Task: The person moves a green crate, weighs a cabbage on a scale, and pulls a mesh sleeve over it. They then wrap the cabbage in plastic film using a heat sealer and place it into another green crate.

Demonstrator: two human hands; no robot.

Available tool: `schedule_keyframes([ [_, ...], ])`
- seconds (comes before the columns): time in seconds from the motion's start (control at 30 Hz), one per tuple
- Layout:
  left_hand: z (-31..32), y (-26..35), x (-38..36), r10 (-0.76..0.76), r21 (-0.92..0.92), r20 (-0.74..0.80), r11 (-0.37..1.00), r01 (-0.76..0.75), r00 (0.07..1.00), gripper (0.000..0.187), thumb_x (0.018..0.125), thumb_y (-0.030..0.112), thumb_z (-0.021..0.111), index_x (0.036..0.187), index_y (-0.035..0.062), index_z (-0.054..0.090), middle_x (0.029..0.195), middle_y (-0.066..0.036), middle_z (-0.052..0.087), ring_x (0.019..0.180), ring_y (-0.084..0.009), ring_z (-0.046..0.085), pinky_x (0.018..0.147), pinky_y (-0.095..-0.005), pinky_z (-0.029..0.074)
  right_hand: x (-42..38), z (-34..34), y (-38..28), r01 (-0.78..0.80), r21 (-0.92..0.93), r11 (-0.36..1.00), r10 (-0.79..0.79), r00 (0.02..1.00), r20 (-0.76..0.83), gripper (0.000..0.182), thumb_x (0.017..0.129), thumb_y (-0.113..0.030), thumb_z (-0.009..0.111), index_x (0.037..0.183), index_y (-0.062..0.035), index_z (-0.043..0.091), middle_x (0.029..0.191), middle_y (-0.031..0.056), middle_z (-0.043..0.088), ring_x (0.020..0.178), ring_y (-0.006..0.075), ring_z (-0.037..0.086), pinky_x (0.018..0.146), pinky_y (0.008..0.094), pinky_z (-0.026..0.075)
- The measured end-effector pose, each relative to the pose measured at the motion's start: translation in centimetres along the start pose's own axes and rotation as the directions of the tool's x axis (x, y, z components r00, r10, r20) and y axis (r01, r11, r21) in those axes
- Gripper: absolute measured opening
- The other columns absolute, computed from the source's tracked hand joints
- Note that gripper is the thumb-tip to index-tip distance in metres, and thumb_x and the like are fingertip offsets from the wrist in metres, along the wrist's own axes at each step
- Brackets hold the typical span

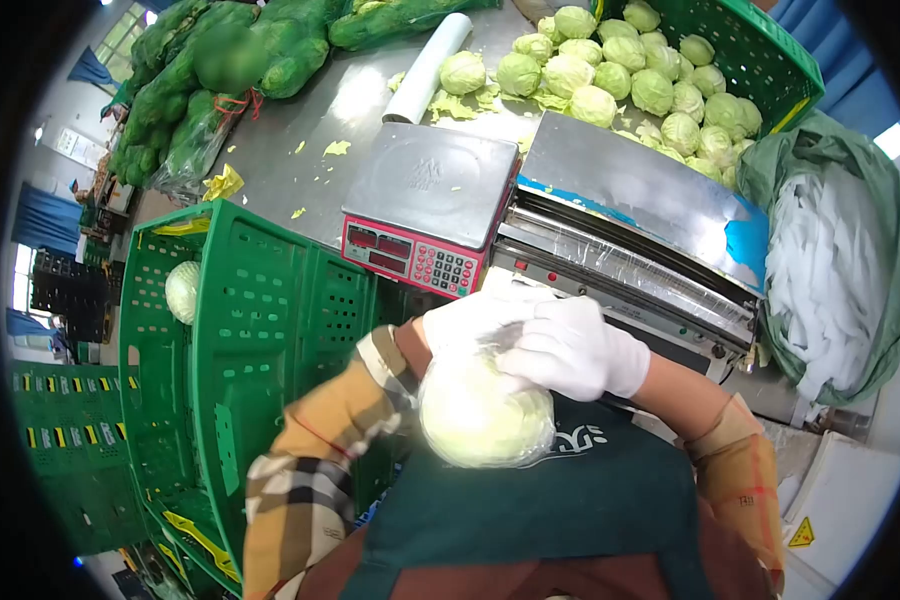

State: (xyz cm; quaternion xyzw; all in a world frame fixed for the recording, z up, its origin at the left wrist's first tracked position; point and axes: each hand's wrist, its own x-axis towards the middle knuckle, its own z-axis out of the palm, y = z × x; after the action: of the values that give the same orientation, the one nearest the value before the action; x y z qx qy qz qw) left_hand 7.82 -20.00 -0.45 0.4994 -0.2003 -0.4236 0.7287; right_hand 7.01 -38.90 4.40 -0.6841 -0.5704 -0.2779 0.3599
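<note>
A pale cabbage (485,412) in shiny clear film is held against the front of the dark green apron (570,490). My left hand (475,322), in a white glove, is closed on the film at the cabbage's upper left. From the right, my right hand (570,350), also white-gloved, has its fingers bent onto the cabbage's top beside the left one. The fingertips of both hands meet over gathered film. Just beyond the hands are the red scale (430,200) and the film wrapping machine (620,270).
Loose cabbages (595,100) lie on the metal table (300,150) before a green crate (760,50). Green net bags (240,60) fill the back left. Another green crate (255,330) at left holds one cabbage (182,291). A bag of white strips (830,270) stands right.
</note>
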Motion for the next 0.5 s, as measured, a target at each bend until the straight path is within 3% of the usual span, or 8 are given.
schedule_keyframes([
  [0.1,0.8,0.8,1.1,-0.153,0.015,0.214,0.988,0.153,0.965,0.022,0.095,0.015,0.055,0.114,0.0038,0.058,0.115,-0.008,0.057,0.106,-0.0156,0.055,0.091,-0.0305,0.045,3.1,-3.3,-0.3,-0.004,0.064,0.998,0.002,0.999,0.033,0.016,0.076,-0.017,0.075,0.087,-0.0085,0.067,0.061,0.0012,0.057,0.053,0.0196,0.059,0.05,0.0294,0.047],
  [0.17,1.1,1.0,1.8,-0.205,0.029,0.277,0.978,0.205,0.939,0.025,0.095,0.018,0.055,0.116,0.0045,0.057,0.117,-0.008,0.056,0.108,-0.0161,0.055,0.093,-0.0316,0.044,5.0,-2.7,-0.6,-0.238,0.109,0.965,0.253,0.954,-0.16,0.022,0.074,-0.014,0.079,0.09,-0.0076,0.067,0.056,-0.0018,0.053,0.046,0.0168,0.055,0.044,0.0271,0.042],
  [0.2,1.0,1.3,1.8,-0.225,0.036,0.293,0.974,0.224,0.929,0.026,0.096,0.019,0.054,0.118,0.0048,0.056,0.118,-0.009,0.055,0.109,-0.0163,0.055,0.094,-0.0322,0.044,5.1,-1.0,-0.3,-0.217,0.208,0.954,0.271,0.922,-0.277,0.029,0.072,-0.013,0.082,0.095,-0.0062,0.067,0.054,-0.0025,0.05,0.041,0.0137,0.05,0.04,0.0262,0.038],
  [0.3,1.2,0.8,2.3,-0.267,0.029,0.299,0.962,0.271,0.916,0.03,0.096,0.023,0.054,0.121,0.0058,0.054,0.122,-0.009,0.054,0.112,-0.0171,0.054,0.096,-0.034,0.043,5.5,0.7,-1.8,-0.417,0.284,0.864,0.428,0.904,0.024,0.036,0.072,-0.018,0.084,0.102,-0.0066,0.068,0.054,-0.0031,0.045,0.046,0.0105,0.045,0.044,0.0249,0.037],
  [0.33,1.2,0.6,2.2,-0.275,0.016,0.29,0.959,0.282,0.917,0.032,0.096,0.025,0.054,0.122,0.0061,0.054,0.123,-0.009,0.054,0.113,-0.0173,0.054,0.097,-0.0346,0.043,5.3,0.9,-2.0,-0.452,0.333,0.828,0.474,0.88,0.016,0.038,0.072,-0.02,0.084,0.105,-0.0078,0.069,0.057,-0.0026,0.044,0.049,0.0102,0.045,0.046,0.0249,0.036],
  [0.37,1.1,0.3,2.3,-0.27,-0.024,0.27,0.958,0.287,0.924,0.033,0.097,0.026,0.054,0.124,0.0064,0.053,0.124,-0.009,0.053,0.114,-0.0175,0.053,0.098,-0.0351,0.043,5.5,0.2,-2.1,-0.481,0.34,0.808,0.458,0.876,0.15,0.043,0.071,-0.02,0.084,0.109,-0.0066,0.069,0.07,0.0017,0.057,0.061,0.0141,0.052,0.057,0.029,0.043],
  [0.43,1.0,-1.3,2.4,-0.276,-0.155,0.236,0.936,0.316,0.932,0.036,0.097,0.029,0.054,0.126,0.0071,0.052,0.126,-0.01,0.053,0.115,-0.018,0.053,0.099,-0.0363,0.042,5.0,0.4,-1.6,-0.438,0.56,0.703,0.345,0.899,0.27,0.039,0.08,-0.03,0.077,0.108,-0.0064,0.067,0.087,0.0058,0.064,0.081,0.0212,0.062,0.071,0.0311,0.05],
  [0.5,1.2,-3.4,2.2,-0.244,-0.374,0.188,0.878,0.299,0.951,0.039,0.097,0.031,0.054,0.128,0.0078,0.051,0.129,-0.01,0.052,0.117,-0.0185,0.053,0.101,-0.0375,0.042,3.4,-0.1,-1.5,-0.514,0.688,0.512,0.123,0.837,0.534,0.032,0.082,-0.026,0.075,0.107,-0.0072,0.068,0.092,0.0088,0.065,0.09,0.0251,0.061,0.082,0.0333,0.049],
])
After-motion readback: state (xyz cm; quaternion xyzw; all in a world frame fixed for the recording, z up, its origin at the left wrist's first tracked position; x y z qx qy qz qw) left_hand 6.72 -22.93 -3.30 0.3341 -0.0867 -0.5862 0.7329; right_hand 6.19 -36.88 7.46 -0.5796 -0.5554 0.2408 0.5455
